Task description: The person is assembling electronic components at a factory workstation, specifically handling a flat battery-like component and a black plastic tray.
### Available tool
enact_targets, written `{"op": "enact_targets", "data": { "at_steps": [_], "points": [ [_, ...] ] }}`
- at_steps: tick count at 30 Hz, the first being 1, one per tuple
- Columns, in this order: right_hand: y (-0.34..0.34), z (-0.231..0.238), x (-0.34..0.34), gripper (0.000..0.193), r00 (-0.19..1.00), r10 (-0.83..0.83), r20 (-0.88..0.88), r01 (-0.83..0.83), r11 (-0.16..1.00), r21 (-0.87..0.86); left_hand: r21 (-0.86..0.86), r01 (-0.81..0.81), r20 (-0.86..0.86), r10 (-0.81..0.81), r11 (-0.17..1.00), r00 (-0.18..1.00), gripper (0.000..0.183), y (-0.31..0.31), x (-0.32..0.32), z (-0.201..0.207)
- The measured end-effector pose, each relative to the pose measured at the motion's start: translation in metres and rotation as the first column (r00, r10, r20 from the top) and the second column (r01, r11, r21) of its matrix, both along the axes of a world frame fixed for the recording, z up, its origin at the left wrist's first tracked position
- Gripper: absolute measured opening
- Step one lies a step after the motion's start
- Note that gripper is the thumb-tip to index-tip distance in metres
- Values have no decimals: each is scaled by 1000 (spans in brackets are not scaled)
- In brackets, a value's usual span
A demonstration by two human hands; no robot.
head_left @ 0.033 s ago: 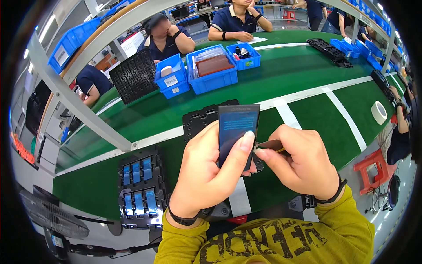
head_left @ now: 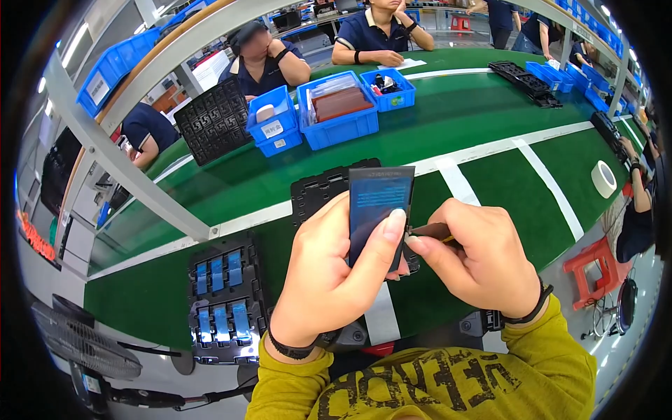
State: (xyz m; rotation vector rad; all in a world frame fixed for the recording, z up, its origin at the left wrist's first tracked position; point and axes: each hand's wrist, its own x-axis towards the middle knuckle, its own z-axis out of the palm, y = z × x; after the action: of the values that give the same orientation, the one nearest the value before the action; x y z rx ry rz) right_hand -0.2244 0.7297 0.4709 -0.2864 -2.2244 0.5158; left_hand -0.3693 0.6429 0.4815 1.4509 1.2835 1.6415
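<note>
Upright in my left hand point(head_left: 325, 269) is a thin dark rectangular display panel point(head_left: 378, 210) with faint blue lines across its face. My thumb presses on its front near the right edge, and the other fingers wrap behind it. Close beside that edge, my right hand point(head_left: 479, 255) pinches a small flat brownish piece point(head_left: 432, 230) between thumb and forefinger. The piece's tip reaches the panel's right side; whether it is fixed there I cannot tell. Behind my hands lies a black moulded tray point(head_left: 318, 192), partly covered by the panel and left hand.
Left on the green bench point(head_left: 140, 294) lies a black tray point(head_left: 255, 280) of several blue-filmed pieces. Blue bins point(head_left: 339, 129) stand at the back, beside a propped black tray point(head_left: 210, 122). A metal post point(head_left: 150, 185) slants down at left. A tape roll point(head_left: 603, 178) sits right. Co-workers sit opposite.
</note>
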Motion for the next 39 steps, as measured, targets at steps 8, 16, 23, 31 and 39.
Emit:
{"op": "enact_targets", "data": {
  "at_steps": [8, 16, 23, 31, 39],
  "points": [
    [-1, -2, -1, 23, 999, -46, -21, 47, 998, 41, -19, -4, -33, 4, 1000, 999, 14, -1, 2, 0],
    [-1, -1, -1, 24, 999, -52, 4, 52, 998, 46, -14, -20, -34, 19, 1000, 999, 14, 0, 2, 0],
    [1, -1, 3, 25, 1000, -10, 21, 9, 1000, 24, 9, -39, -42, 40, 999, 998, 14, -1, 0, 0],
    [3, -3, 5, 13, 988, 111, -105, -138, 947, -292, 1, -27, -22, 27, 1000, 999, 15, 0, 2, -1],
    [-1, -8, -2, 6, 837, 286, -466, -544, 352, -761, 26, 9, -62, -7, 1000, 998, 16, 3, 4, -3]
  ]
}}
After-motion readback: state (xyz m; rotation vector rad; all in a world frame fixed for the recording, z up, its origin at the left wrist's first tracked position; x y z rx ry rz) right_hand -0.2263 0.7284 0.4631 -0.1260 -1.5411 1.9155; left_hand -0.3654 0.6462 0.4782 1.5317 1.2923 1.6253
